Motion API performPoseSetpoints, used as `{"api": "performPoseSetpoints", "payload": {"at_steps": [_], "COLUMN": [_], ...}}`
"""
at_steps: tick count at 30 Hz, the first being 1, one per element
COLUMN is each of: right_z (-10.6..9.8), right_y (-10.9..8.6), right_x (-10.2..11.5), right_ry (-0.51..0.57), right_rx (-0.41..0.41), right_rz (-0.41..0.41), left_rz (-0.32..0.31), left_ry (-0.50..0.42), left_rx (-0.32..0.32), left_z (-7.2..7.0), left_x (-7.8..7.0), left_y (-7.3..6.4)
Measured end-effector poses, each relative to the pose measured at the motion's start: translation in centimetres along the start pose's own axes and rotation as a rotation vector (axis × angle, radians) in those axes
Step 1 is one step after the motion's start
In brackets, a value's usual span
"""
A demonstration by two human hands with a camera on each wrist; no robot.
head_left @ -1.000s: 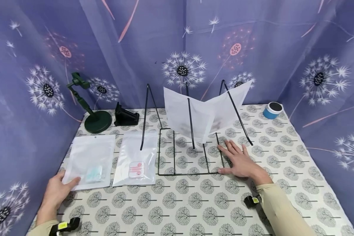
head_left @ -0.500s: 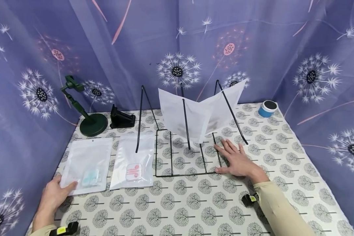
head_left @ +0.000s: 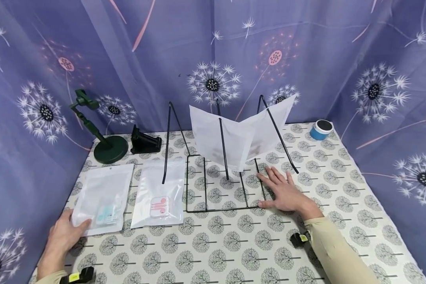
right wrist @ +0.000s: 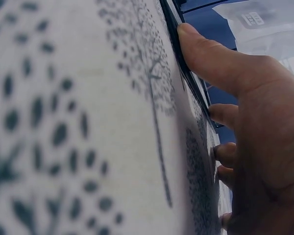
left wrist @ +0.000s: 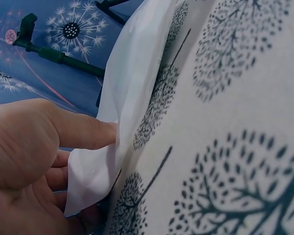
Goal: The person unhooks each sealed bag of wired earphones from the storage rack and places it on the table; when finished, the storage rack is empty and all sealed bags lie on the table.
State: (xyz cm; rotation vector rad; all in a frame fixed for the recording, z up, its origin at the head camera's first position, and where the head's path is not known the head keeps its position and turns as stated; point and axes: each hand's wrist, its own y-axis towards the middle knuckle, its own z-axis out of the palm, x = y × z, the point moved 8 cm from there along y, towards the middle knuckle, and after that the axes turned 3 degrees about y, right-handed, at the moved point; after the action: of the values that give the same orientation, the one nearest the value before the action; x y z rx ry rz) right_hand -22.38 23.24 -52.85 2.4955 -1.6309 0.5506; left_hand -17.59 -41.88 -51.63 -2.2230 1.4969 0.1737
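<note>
My left hand (head_left: 62,232) grips the lower left corner of a white zip pouch (head_left: 97,185), thumb on top and fingers beneath, as the left wrist view also shows. A small pale blue case shows through that pouch. Just to its right lies a second zip pouch (head_left: 145,177) with a pink earphone case (head_left: 159,206) in it. My right hand (head_left: 287,195) rests with spread fingers on the right end of a black wire rack (head_left: 216,210); its thumb touches the frame wire. Two white pouches (head_left: 220,134) lean tilted between the rack's uprights.
At the back left stand a dark green stand (head_left: 111,150) with a jointed arm and a black holder (head_left: 145,141). A blue jar (head_left: 321,130) with a dark top sits at the back right. Purple floral curtains (head_left: 156,79) enclose the tree-patterned table (head_left: 234,252).
The head view has shifted slightly, so everything sits a little further left in it. Both hands keep their places on the pouch and the rack.
</note>
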Motion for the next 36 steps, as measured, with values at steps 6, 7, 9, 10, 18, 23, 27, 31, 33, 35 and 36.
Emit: {"api": "performPoseSetpoints", "payload": {"at_steps": [6,7,9,10,18,23,27,31,33,35,36], "right_z": [0.1,0.1,0.2,0.3,0.4,0.4,0.3,0.3,0.2,0.2,0.2], "right_y": [0.1,0.1,0.1,0.1,0.1,0.1,0.1,0.1,0.1,0.0,0.0], "right_x": [0.0,-0.1,-0.3,-0.3,-0.5,-0.4,-0.3,-0.2,-0.2,-0.2,-0.2], "right_ry": [-0.007,-0.008,-0.008,-0.006,-0.004,-0.006,-0.011,-0.011,-0.011,-0.012,-0.011], "right_rx": [0.004,0.005,0.006,0.005,-0.001,-0.002,-0.003,-0.007,-0.008,-0.01,-0.01], "right_rz": [0.003,0.005,0.006,0.007,-0.002,-0.003,-0.003,-0.007,-0.008,-0.009,-0.009], "left_rz": [-0.018,-0.018,-0.013,-0.008,0.033,0.101,0.165,0.241,0.276,0.31,0.328], "left_ry": [-0.014,-0.016,-0.012,-0.006,0.041,-0.019,-0.028,-0.039,-0.049,-0.059,-0.064], "left_rx": [0.004,0.003,0.004,0.004,-0.072,-0.238,-0.273,-0.28,-0.288,-0.302,-0.31], "left_z": [0.3,0.3,0.3,0.3,-0.3,-1.3,-1.5,-1.7,-1.8,-1.9,-2.0], "left_x": [0.3,0.2,0.1,-0.1,-0.8,-1.8,-2.7,-3.8,-4.3,-5.1,-5.4], "left_y": [0.0,0.0,0.1,0.1,-0.4,-1.5,-2.0,-2.4,-2.6,-2.9,-3.0]}}
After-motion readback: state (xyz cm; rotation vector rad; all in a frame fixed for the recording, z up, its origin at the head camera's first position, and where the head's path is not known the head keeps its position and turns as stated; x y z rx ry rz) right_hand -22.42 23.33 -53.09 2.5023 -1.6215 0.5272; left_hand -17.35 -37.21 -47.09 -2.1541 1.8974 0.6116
